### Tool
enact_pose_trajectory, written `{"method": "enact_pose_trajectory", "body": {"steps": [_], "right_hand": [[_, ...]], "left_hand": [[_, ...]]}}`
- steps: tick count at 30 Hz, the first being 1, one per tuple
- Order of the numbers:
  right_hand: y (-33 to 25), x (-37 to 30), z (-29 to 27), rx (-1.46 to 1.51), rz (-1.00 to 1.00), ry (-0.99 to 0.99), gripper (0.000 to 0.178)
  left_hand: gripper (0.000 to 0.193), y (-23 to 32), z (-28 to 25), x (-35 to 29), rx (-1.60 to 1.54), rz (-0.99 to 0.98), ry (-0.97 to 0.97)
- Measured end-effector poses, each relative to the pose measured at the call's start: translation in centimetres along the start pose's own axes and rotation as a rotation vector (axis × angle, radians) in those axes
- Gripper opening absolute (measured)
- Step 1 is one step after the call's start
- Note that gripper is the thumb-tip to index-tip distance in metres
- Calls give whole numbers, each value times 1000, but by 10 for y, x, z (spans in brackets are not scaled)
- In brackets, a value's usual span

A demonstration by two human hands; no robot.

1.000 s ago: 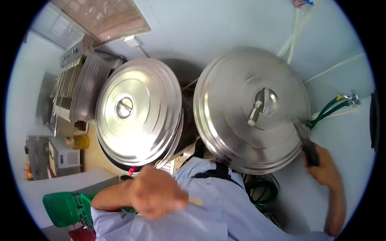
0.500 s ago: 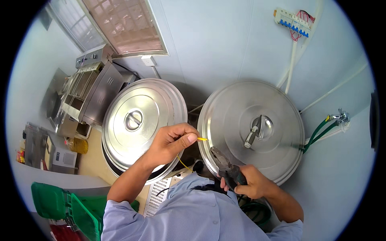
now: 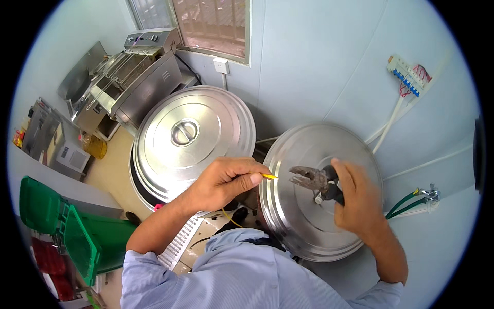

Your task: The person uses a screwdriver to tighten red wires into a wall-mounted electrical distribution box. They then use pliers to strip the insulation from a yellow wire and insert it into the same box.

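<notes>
Between the thumb and forefinger of my left hand (image 3: pixel 229 177) is a yellow wire (image 3: pixel 269 176), its short tip pointing right. More of the wire hangs below the hand toward my waist. My right hand (image 3: pixel 357 198) is closed round the dark handles of a pair of pliers (image 3: pixel 313 179), somewhat blurred by motion. The worn, rusty-looking jaws are parted and face the wire tip, with a small space between them. The pliers are above the right round metal lid (image 3: pixel 288 216); my left hand is over the near edge of the left metal lid (image 3: pixel 159 123).
A steel fryer-like appliance (image 3: pixel 146 77) stands at the back left, near an oil bottle (image 3: pixel 93 146). Green bins (image 3: pixel 103 242) are at the lower left. On the right wall are a breaker strip (image 3: pixel 409 75) and a tap (image 3: pixel 429 194) with green hoses.
My right hand has lifted the pliers and turned them, so the jaws now point left at the wire tip. My left hand still pinches the wire. The whole view has shifted.
</notes>
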State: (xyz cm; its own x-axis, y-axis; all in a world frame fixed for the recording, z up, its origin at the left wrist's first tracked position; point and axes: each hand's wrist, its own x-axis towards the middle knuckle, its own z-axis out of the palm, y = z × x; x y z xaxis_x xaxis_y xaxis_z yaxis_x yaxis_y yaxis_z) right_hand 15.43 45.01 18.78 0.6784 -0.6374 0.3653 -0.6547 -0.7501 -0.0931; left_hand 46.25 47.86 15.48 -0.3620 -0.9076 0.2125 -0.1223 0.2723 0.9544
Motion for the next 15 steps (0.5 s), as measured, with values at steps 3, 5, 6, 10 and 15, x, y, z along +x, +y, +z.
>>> {"method": "enact_pose_trajectory", "body": {"steps": [3,5,6,10,15], "right_hand": [[9,25,-12,-244,-176,110,52],[9,36,-16,-362,-273,168,46],[8,39,-17,-402,-305,190,43],[6,44,-18,-497,-350,244,39],[9,43,-17,-509,-308,330,39]], "left_hand": [[24,5,3,-4,-20,-28,31],[25,8,4,-4,-49,-44,30],[26,8,4,-5,-62,-53,39],[27,10,5,-7,-88,-45,69],[26,11,5,-10,-86,-62,61]]}}
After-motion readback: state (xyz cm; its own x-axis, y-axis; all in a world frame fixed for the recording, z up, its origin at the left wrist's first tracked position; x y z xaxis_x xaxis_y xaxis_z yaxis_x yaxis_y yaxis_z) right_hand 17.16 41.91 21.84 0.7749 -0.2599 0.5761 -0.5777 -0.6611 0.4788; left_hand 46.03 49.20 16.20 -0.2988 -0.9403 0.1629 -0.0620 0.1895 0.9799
